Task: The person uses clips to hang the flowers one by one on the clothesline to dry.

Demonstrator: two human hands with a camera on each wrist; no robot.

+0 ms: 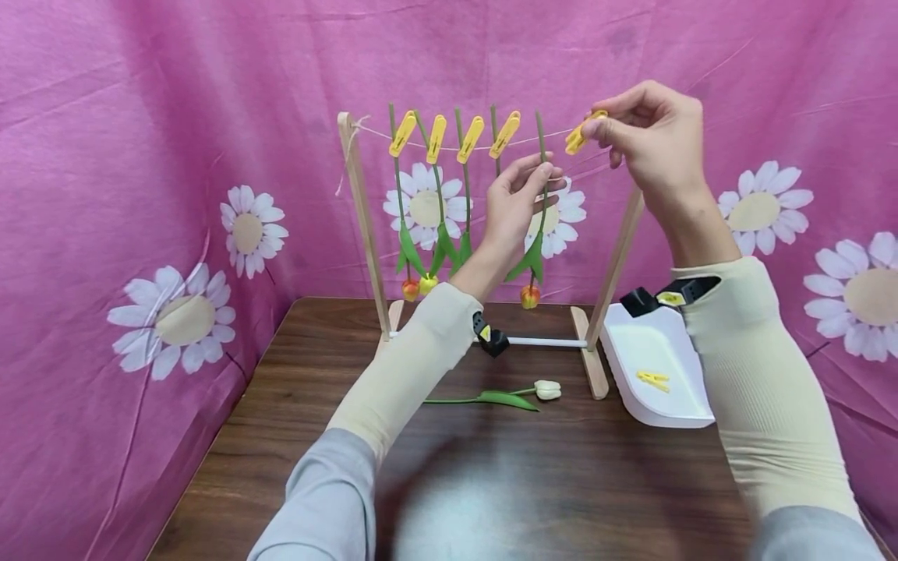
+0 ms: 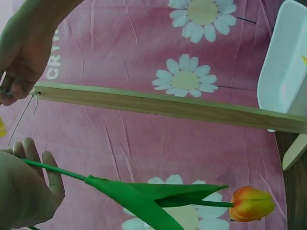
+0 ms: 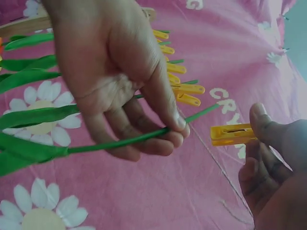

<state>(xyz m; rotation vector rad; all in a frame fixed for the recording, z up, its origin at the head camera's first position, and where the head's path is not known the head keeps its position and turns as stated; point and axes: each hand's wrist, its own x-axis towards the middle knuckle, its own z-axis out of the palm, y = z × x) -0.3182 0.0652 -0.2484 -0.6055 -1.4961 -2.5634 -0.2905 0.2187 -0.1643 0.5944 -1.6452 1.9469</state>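
Observation:
My left hand [image 1: 515, 199] pinches the green stem of an orange-red tulip [image 1: 530, 297] between thumb and fingers, with the bloom hanging down. The stem's upper end stands at the string [image 3: 211, 159], right of the other flowers. In my right hand [image 1: 662, 140], thumb and fingers pinch a yellow clothespin [image 3: 228, 135], held a little to the right of that stem. Several more tulips hang upside down from the string, each under a yellow clothespin [image 1: 505, 135]; one bloom is yellow [image 1: 428, 284]. My left hand and forearm hide some of their blooms.
The string runs between two wooden posts [image 1: 365, 234] on feet, joined low down by a white rod [image 1: 547, 342]. A white tulip [image 1: 547, 390] lies on the brown table [image 1: 295, 467]. At right, a white tray [image 1: 645, 343] holds yellow clothespins [image 1: 652, 380]. Pink flowered cloth hangs behind.

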